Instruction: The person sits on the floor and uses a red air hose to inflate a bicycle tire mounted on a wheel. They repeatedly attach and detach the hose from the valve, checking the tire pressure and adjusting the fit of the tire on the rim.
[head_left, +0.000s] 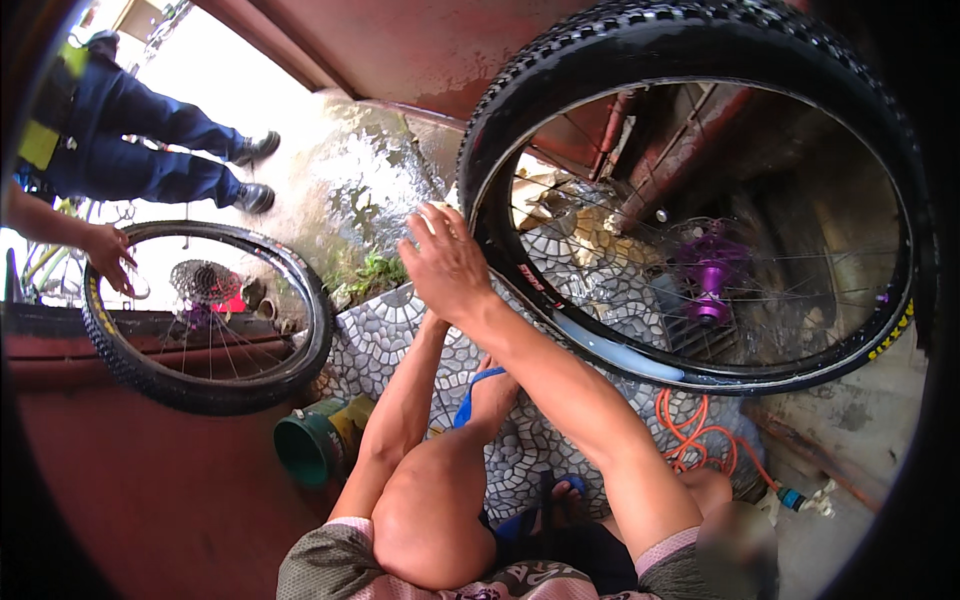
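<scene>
My right hand (447, 262) is raised over the stone paving, its fingers stretched and spread apart. It overlaps my left hand, which is hidden behind it; only the left forearm (400, 405) shows below. A small whitish patch at the fingertips is too small to make out. Just right of my hands stands a large bicycle wheel (690, 378) with a knobby black tyre, thin spokes and a purple hub (711, 280). Milky white liquid (610, 350) pools along the lower inside of its tyre and rim. Neither hand visibly grips the wheel.
Another person's hand (110, 255) touches a second bicycle wheel (215, 398) with a cassette (203, 282) at left. Someone in dark trousers (165, 180) stands beyond. A green bucket (308, 447) sits left of my knee; an orange hose (690, 430) coils at right.
</scene>
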